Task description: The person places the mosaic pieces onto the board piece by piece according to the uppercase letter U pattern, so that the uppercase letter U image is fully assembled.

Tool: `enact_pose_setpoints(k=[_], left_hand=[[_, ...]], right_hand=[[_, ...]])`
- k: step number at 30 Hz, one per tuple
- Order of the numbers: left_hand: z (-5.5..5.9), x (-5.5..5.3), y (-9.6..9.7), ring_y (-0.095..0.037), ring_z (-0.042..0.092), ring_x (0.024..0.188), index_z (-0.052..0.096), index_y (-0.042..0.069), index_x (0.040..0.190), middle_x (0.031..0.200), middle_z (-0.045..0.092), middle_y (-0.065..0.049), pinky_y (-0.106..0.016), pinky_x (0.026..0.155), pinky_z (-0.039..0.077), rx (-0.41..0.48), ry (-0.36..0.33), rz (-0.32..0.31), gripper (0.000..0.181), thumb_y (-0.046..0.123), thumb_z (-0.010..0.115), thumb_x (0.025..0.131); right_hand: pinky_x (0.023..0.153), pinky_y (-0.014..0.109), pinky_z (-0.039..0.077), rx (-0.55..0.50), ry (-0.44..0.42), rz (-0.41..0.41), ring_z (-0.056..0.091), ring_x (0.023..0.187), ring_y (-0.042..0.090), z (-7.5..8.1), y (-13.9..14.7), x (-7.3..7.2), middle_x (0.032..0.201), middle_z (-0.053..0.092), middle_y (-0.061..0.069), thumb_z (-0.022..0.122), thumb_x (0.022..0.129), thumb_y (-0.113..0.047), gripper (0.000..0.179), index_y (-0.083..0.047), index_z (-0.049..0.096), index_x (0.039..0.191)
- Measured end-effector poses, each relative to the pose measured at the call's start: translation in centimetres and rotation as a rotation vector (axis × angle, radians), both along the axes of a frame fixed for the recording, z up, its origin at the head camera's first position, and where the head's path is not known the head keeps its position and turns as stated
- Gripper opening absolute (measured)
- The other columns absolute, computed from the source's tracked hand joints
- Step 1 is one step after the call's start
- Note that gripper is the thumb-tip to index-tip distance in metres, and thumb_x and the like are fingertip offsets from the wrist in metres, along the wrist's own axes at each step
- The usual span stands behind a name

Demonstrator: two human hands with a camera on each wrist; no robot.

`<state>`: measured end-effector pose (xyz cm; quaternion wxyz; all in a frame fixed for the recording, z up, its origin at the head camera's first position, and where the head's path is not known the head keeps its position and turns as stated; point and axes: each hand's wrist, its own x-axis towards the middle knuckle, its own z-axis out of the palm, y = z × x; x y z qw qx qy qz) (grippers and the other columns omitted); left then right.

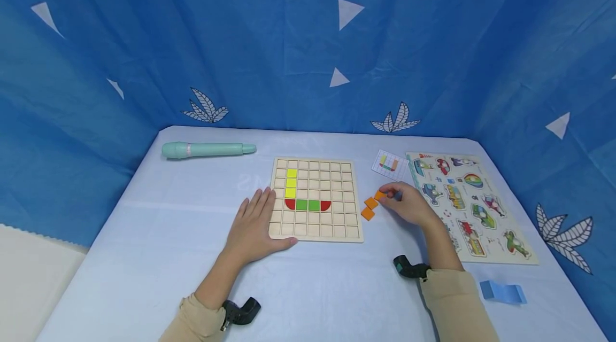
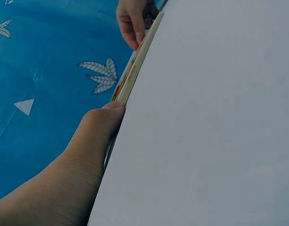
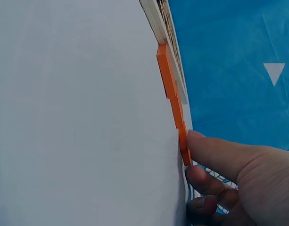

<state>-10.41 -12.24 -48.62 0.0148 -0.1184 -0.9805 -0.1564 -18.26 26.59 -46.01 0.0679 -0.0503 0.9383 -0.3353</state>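
A wooden grid board [image 1: 339, 231] lies mid-table. On it, three yellow square tiles [image 1: 291, 183] form a column above a row of two green squares [image 1: 308, 205] with red rounded pieces [image 1: 325, 206] at its ends. My left hand [image 1: 252, 230] lies flat along the board's left side, fingers straight, thumb at the near edge. To the right of the board, three orange square tiles [image 1: 368, 214] sit in a slanting line. My right hand [image 1: 406, 204] pinches the farthest orange tile [image 3: 184, 143] between thumb and fingertips, close over the table.
A small pattern card [image 1: 389, 164] lies beyond the orange tiles. To the right is a picture puzzle board [image 1: 474, 208], with a blue curved block [image 1: 502, 293] nearer the front. A green stick-shaped object [image 1: 209, 150] lies at the back left. Blue cloth [image 1: 308, 53] hangs behind the table.
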Motion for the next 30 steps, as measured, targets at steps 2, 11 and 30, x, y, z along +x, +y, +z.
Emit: enact_pose_setpoints(k=[2,11,30], left_hand=[[0.0,0.0,0.0,-0.027,0.009,0.156,0.015,0.012,0.16,0.168,0.013,-0.006,-0.054,0.125,0.012,0.002,0.002,-0.001,0.122,0.085,0.056,0.071],[0.1,0.0,0.0,-0.027,0.009,0.156,0.015,0.012,0.16,0.168,0.014,-0.006,-0.054,0.125,0.012,0.008,-0.003,-0.002,0.123,0.085,0.056,0.071],[0.2,0.0,0.0,-0.027,0.008,0.156,0.014,0.012,0.16,0.168,0.013,-0.006,-0.054,0.125,0.011,0.01,-0.007,0.001,0.123,0.085,0.056,0.071]], right_hand=[[0.073,0.033,0.038,0.002,0.001,0.007,0.048,0.09,0.022,0.0,0.0,0.0,0.104,0.061,0.009,0.07,0.092,-0.02,0.027,-0.008,0.069,0.117],[0.086,0.038,0.042,-0.044,-0.005,0.018,0.05,0.098,0.026,0.3,-0.3,0.2,0.107,0.061,0.011,0.07,0.092,-0.014,0.02,-0.01,0.064,0.11],[0.074,0.029,0.045,-0.179,0.048,0.065,0.051,0.086,0.024,1.1,-0.9,0.1,0.104,0.061,0.01,0.063,0.096,-0.013,0.024,-0.008,0.063,0.12]])
